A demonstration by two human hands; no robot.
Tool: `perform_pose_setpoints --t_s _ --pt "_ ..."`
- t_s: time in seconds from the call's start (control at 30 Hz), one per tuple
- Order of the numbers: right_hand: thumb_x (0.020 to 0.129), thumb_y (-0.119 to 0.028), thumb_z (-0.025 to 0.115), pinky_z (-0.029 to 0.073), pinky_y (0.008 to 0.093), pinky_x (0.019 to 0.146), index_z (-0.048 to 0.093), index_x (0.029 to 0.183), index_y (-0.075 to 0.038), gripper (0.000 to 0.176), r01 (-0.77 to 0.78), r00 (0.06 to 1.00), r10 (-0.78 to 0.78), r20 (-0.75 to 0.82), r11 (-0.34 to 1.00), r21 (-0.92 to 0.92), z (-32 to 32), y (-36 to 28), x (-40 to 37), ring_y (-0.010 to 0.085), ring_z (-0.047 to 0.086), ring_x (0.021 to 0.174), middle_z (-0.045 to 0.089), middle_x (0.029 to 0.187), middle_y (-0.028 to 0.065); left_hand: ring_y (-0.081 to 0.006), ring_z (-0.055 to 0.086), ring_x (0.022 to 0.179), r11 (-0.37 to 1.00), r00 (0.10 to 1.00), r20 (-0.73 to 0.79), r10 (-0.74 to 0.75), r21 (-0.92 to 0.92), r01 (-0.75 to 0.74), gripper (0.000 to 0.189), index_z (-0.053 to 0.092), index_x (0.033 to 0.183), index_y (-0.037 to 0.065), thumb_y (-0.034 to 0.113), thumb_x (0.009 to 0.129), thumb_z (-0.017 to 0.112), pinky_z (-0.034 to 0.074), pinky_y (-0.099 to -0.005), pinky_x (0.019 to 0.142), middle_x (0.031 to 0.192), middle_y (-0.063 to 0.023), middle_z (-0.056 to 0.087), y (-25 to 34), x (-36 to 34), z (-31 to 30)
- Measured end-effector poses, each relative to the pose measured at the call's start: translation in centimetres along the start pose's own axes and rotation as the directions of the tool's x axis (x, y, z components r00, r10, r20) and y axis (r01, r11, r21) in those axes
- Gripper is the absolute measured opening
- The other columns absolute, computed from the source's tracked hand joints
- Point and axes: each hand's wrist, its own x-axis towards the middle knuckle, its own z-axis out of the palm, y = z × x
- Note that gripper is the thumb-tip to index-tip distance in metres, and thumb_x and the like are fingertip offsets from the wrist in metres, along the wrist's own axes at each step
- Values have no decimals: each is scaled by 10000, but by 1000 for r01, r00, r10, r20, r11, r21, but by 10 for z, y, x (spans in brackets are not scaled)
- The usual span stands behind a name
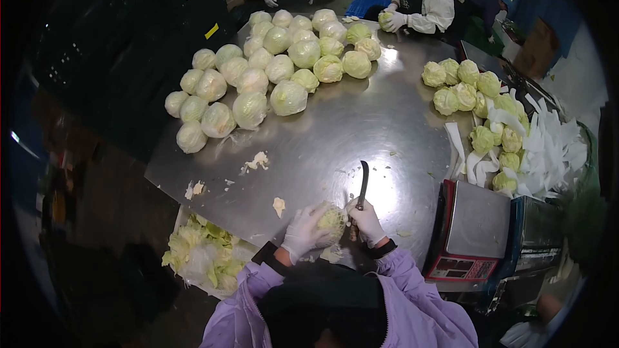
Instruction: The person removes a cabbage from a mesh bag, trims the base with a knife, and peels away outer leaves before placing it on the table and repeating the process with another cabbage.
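Note:
My left hand [302, 232], in a white glove, grips a cabbage head [331, 221] at the near edge of the steel table [361, 122]. My right hand [367, 222], also gloved, holds a knife [363, 187] by its handle, the dark blade pointing up and away over the table. The knife hand sits right beside the cabbage. Small cabbage scraps [278, 205] lie on the table just left of my hands.
A large pile of cabbages [271, 71] fills the far left of the table, a smaller pile [471, 90] the right. A weighing scale [474, 229] stands at my right. A bin of cabbage leaves [203, 251] sits below left. Another person [422, 0] handles a cabbage at the far end.

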Motion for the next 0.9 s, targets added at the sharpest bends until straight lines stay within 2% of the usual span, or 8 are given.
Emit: perform_pose_setpoints --t_s 0.03,0.2,0.4,0.53,0.67,0.77,0.87,0.9 --pt "881 -47 513 453 259 539 510 853 -23 37 -162 984 129 120 929 333 0 -13 -2 122 550 576 588 720 77 -336 484 1135 1000 1000 5 1 1 -1 627 493 1350 178 245 768 716 412 -385 965 1246 -152 511 4 1 1" --pt "901 -62 526 443 223 547 493 856 -42 59 -223 868 143 475 968 116 17 -44 -28 93 535 584 563 722 38 -341 512 1109 941 940 -150 306 197 -274 267 667 1028 109 229 790 670 436 -443 900 1172 -156 552 -8 7 9" --pt "917 -118 562 449 224 569 553 922 -31 88 -360 876 256 408 911 203 -2 -75 -54 94 563 633 614 780 60 -254 637 767 905 989 -78 129 -398 -150 66 655 834 29 94 824 660 491 -325 708 825 -97 656 27 -25 -48" --pt "875 -215 655 492 254 659 583 1080 -15 296 -208 930 219 296 976 -67 5 -60 -36 127 622 743 654 918 79 -193 626 725 892 986 9 169 -427 -149 69 638 851 4 73 848 644 491 -302 670 818 -89 650 34 -43 -66" --pt "816 -265 717 482 344 798 605 1160 -30 431 313 924 -134 358 803 -508 14 -14 -19 212 621 944 645 1057 73 -123 574 726 516 918 -308 -248 -844 -144 107 595 929 11 -2 830 558 472 -265 655 833 -35 601 -7 -87 -116" --pt "848 -226 687 489 284 732 618 1138 -31 357 117 934 3 358 942 -314 11 -17 -18 143 618 829 639 980 45 -195 592 938 738 787 -365 -498 -655 163 274 590 1088 32 56 816 616 480 -330 793 1050 -108 601 -69 -112 -158" --pt "891 -186 634 473 226 672 619 1136 -36 287 -211 920 222 323 975 -71 2 -1 -16 79 580 732 616 912 8 -334 396 1293 471 700 -243 -671 589 657 718 405 1380 55 207 755 725 351 -441 1030 1376 -183 435 -96 -152 -165" --pt "901 -182 618 473 226 674 616 1146 -39 284 -233 934 229 274 972 -18 -2 5 -19 82 581 735 618 925 13 -335 394 1297 673 823 -277 -496 476 566 723 404 1377 42 219 757 732 341 -434 1043 1390 -182 421 -104 -154 -157"
